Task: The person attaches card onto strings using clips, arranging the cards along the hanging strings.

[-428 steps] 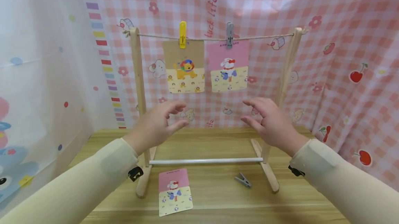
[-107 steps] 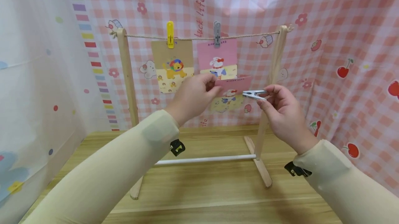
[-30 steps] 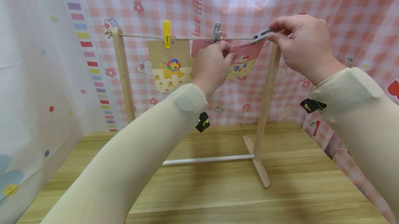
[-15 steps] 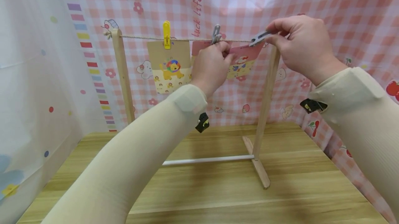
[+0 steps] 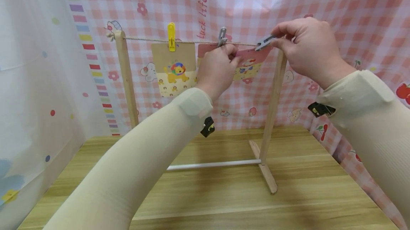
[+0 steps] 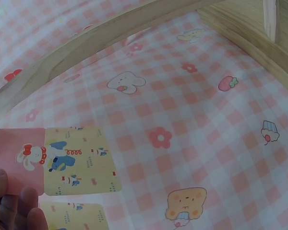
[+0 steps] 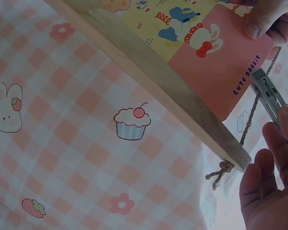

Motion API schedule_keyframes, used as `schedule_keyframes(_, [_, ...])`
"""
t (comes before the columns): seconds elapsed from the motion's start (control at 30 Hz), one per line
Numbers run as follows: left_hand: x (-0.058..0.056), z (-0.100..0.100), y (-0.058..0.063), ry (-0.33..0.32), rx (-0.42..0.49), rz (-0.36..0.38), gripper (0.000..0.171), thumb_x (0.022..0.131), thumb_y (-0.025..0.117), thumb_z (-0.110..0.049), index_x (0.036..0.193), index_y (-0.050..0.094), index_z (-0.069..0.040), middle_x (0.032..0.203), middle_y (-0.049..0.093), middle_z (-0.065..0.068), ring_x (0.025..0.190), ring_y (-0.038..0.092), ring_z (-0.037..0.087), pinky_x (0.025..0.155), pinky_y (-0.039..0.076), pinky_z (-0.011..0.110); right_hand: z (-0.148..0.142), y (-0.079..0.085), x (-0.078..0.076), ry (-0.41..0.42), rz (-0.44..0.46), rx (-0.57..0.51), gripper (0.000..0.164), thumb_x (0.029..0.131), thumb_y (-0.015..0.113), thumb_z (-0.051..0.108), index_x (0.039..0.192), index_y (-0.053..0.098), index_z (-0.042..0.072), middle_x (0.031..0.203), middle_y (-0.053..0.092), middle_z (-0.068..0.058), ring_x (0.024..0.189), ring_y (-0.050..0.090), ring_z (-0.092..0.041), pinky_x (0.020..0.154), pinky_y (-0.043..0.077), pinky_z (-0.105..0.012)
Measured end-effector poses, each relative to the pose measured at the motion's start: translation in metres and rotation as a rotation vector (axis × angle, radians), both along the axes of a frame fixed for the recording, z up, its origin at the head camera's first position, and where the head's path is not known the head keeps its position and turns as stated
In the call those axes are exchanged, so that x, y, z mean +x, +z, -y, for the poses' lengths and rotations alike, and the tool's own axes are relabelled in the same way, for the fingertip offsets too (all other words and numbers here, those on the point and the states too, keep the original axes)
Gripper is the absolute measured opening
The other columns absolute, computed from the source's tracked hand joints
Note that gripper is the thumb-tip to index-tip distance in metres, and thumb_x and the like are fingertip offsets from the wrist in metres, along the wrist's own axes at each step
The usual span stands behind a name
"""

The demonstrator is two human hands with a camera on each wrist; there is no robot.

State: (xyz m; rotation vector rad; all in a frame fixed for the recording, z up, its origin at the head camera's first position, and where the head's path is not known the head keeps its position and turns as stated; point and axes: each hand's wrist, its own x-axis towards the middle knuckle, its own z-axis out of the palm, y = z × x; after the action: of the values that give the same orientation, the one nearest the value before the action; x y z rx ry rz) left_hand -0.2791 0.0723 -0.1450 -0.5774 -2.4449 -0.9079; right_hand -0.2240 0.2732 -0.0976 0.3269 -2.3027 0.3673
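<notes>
My left hand [image 5: 217,68] pinches a pink-and-yellow rabbit card [image 5: 248,69] near its upper left corner, just under the twine [image 5: 144,39]. In the right wrist view the pink part of this card [image 7: 216,72] reads "CUTE RABBIT". My right hand [image 5: 309,46] grips a grey clothespin [image 5: 264,42] between thumb and fingers, its tip at the card's top edge and the twine. To the left, a second grey clothespin [image 5: 222,36] holds a similar pink card [image 5: 204,49], mostly hidden by my left hand. A yellow clothespin [image 5: 171,37] holds a lion card [image 5: 174,67].
The twine runs between two wooden posts, a left post [image 5: 126,77] and a right post [image 5: 272,105] close beneath my right hand. A white rod [image 5: 214,165] joins the stand low down on the wooden table [image 5: 224,201]. A checked curtain [image 5: 243,5] hangs behind.
The rabbit card and grey clothespin, first lying on the table, were picked up and raised to the twine. In the last second the clothespin's tip has shifted slightly left and down.
</notes>
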Motion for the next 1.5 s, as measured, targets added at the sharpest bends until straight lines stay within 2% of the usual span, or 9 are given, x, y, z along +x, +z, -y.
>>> schedule_keyframes(0.2, [0.0,0.0,-0.002,-0.003,-0.004,-0.022,0.022,0.107,0.058,-0.041,0.115,0.071,-0.026,0.112,0.076,-0.01,0.09,0.068,0.005,0.074,0.053,0.021,0.001,0.0,0.001,0.008,-0.007,0.047,0.021,0.103,0.071,0.025,0.116,0.079,0.012,0.106,0.078,-0.014,0.09,0.049,-0.024,0.077,0.031,-0.034])
schedule_keyframes(0.47, [0.0,-0.001,-0.003,0.004,-0.008,-0.021,0.021,0.107,0.058,-0.042,0.114,0.072,-0.027,0.113,0.076,-0.011,0.09,0.066,0.006,0.075,0.053,0.024,0.002,0.001,0.001,0.036,-0.012,0.105,0.02,0.104,0.068,0.019,0.118,0.078,0.008,0.113,0.077,-0.017,0.105,0.057,-0.035,0.089,0.039,-0.047])
schedule_keyframes(0.6, [-0.001,-0.001,-0.003,0.013,-0.014,-0.023,0.022,0.107,0.058,-0.043,0.114,0.072,-0.028,0.114,0.076,-0.011,0.092,0.067,0.006,0.077,0.053,0.023,0.005,0.005,0.0,0.061,-0.012,0.174,0.019,0.105,0.066,0.018,0.115,0.077,0.007,0.117,0.077,-0.017,0.104,0.057,-0.037,0.09,0.039,-0.051])
schedule_keyframes(0.77, [-0.001,-0.001,-0.003,0.018,-0.013,-0.041,0.022,0.107,0.058,-0.043,0.114,0.072,-0.028,0.113,0.077,-0.011,0.091,0.067,0.006,0.078,0.054,0.024,0.009,0.011,-0.001,0.076,0.009,0.238,0.017,0.105,0.065,0.017,0.113,0.077,0.006,0.116,0.077,-0.017,0.097,0.055,-0.036,0.084,0.036,-0.046])
schedule_keyframes(0.97, [-0.001,-0.001,-0.004,0.011,-0.014,-0.058,0.022,0.107,0.059,-0.042,0.114,0.072,-0.027,0.109,0.076,-0.01,0.087,0.066,0.007,0.076,0.053,0.025,0.01,0.012,-0.002,0.073,0.033,0.237,0.017,0.106,0.065,0.017,0.113,0.077,0.008,0.114,0.077,-0.017,0.099,0.056,-0.037,0.082,0.037,-0.047])
schedule_keyframes(1.2, [-0.001,-0.002,-0.006,0.006,-0.003,-0.056,0.021,0.108,0.058,-0.042,0.113,0.072,-0.028,0.108,0.077,-0.011,0.086,0.065,0.008,0.076,0.052,0.025,0.01,0.009,-0.002,0.069,0.093,0.198,0.022,0.108,0.06,0.016,0.122,0.074,0.007,0.124,0.073,-0.017,0.113,0.057,-0.038,0.095,0.043,-0.054])
schedule_keyframes(1.5, [-0.001,0.0,-0.008,-0.03,0.037,-0.04,0.019,0.107,0.059,-0.041,0.108,0.072,-0.027,0.107,0.077,-0.01,0.085,0.064,0.009,0.076,0.051,0.025,0.01,0.007,-0.001,0.062,0.105,0.179,0.03,0.11,0.057,0.018,0.135,0.069,0.008,0.138,0.069,-0.017,0.12,0.057,-0.04,0.097,0.047,-0.055])
